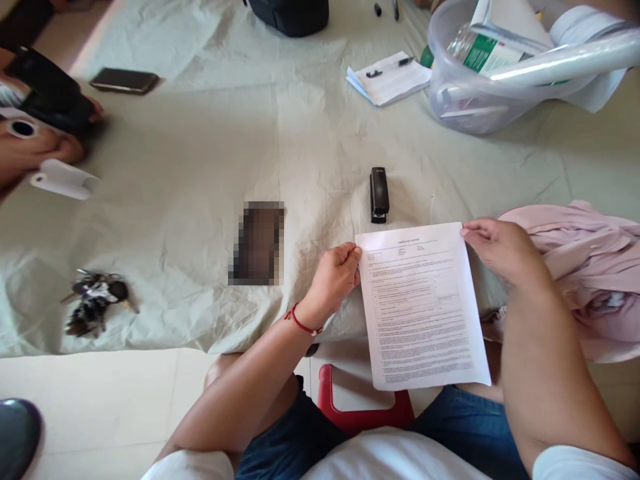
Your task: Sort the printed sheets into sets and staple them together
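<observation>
A printed sheet of paper (420,313) hangs between my two hands, over the table's near edge and my lap. My left hand (336,277) pinches its upper left edge, thumb on top. At the upper right corner, my right hand (500,245) grips the sheet between thumb and fingers. I cannot tell whether more sheets lie behind it. Just beyond the paper's top edge, a black stapler (379,195) rests on the cloth, apart from both hands. Farther left lies a dark, pixelated rectangular object (257,243).
A cloth-covered table (200,153) bears a plastic basin (450,100) of papers and a bottle, a notepad (393,83), a phone (125,80) and a bunch of keys (100,300). Pink fabric (590,267) lies at right. Another person's hands (45,147) hold things at left.
</observation>
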Demonstrator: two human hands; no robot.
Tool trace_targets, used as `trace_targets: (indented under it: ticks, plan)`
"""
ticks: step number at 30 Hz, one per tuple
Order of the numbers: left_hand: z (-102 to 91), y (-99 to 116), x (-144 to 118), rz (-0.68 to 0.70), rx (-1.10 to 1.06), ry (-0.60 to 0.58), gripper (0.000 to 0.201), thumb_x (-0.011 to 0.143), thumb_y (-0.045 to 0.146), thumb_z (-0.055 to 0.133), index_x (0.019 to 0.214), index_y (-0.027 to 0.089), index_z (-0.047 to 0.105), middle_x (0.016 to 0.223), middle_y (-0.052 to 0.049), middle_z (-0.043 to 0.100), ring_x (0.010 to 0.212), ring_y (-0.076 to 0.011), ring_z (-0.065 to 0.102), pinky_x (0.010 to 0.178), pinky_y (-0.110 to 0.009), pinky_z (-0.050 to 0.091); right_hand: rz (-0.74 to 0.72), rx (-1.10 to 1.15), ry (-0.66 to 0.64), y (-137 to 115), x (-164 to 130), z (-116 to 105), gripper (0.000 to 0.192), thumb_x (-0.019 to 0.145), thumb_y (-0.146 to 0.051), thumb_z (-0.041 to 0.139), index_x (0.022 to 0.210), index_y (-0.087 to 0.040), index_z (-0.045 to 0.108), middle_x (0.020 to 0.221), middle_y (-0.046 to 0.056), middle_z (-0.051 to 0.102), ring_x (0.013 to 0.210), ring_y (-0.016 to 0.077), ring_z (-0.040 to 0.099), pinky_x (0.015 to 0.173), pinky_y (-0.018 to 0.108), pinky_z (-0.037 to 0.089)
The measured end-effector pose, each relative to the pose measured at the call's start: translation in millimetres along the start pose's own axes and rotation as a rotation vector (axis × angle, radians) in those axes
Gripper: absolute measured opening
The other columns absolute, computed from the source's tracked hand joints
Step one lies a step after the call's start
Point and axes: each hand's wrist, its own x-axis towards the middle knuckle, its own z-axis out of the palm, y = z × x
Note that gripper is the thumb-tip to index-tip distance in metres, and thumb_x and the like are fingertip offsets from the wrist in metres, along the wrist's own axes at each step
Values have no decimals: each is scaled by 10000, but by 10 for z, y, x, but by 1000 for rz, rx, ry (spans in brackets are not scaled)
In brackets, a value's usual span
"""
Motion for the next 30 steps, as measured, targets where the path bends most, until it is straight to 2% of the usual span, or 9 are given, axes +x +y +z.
trace_targets:
  ticks: [2,4,7,9,12,18,23,27,30]
  plan:
    - [26,15,-32,-30,10,-57,376,1091,257,588,719,219,544,492,70,425,472,-80,319,516,-253,240,-130,-95,247,-119,-107,48,118,1005,-328,748,1070,-260,819,1028,105,831,834,258,696,872,447,523]
    - [54,14,-51,-56,21,-98,368,1083,253,591,719,217,554,492,59,451,472,-81,332,515,-251,249,-362,-74,348,-274,-255,172,197,1077,-347,673,1148,-264,837,1141,115,855,942,292,748,927,473,562]
    - [82,-4,-46,-50,36,-132,372,1073,250,584,706,224,531,483,53,459,470,-82,340,514,-250,254,-692,-126,233,-484,-459,473,292,1136,-303,567,1200,-261,849,1168,107,869,1091,336,758,1004,537,585]
    - [89,-23,-33,-19,34,-141,378,1070,277,590,702,230,514,477,53,456,465,-81,335,512,-252,249,-809,-170,137,-567,-539,680,341,1151,-270,541,1325,-274,834,1334,103,856,1228,360,733,1079,585,586]
    - [96,-52,-21,21,12,-149,372,1051,352,633,717,233,519,483,57,460,464,-79,325,510,-254,236,-861,-247,79,-599,-580,883,413,1159,-234,527,1484,-284,775,1564,108,768,1482,393,642,1242,650,518]
    - [113,-93,-28,44,-4,-157,365,1030,448,677,765,240,536,504,74,434,476,-84,313,510,-263,221,-861,-326,51,-575,-587,935,382,1180,-225,490,1373,-250,819,1447,119,828,1534,417,625,1285,706,460]
    - [100,-117,-30,63,18,-159,368,1035,491,687,797,238,564,531,72,445,494,-94,329,517,-266,244,-859,-313,14,-559,-567,925,384,1162,-185,488,1331,-246,827,1333,108,867,1448,388,685,1267,664,480]
    - [95,-105,-42,76,0,-181,357,1033,484,691,806,237,569,541,75,441,505,-95,332,521,-265,244,-783,-231,52,-557,-490,860,328,1155,-252,523,1102,-259,847,1112,111,879,1315,369,721,1121,575,556]
    - [103,-86,-43,51,-69,-207,365,1018,488,708,798,239,558,527,84,428,492,-85,301,518,-265,232,-707,-151,-22,-564,-424,804,313,1143,-321,557,950,-259,795,1001,94,845,1120,333,731,988,510,571]
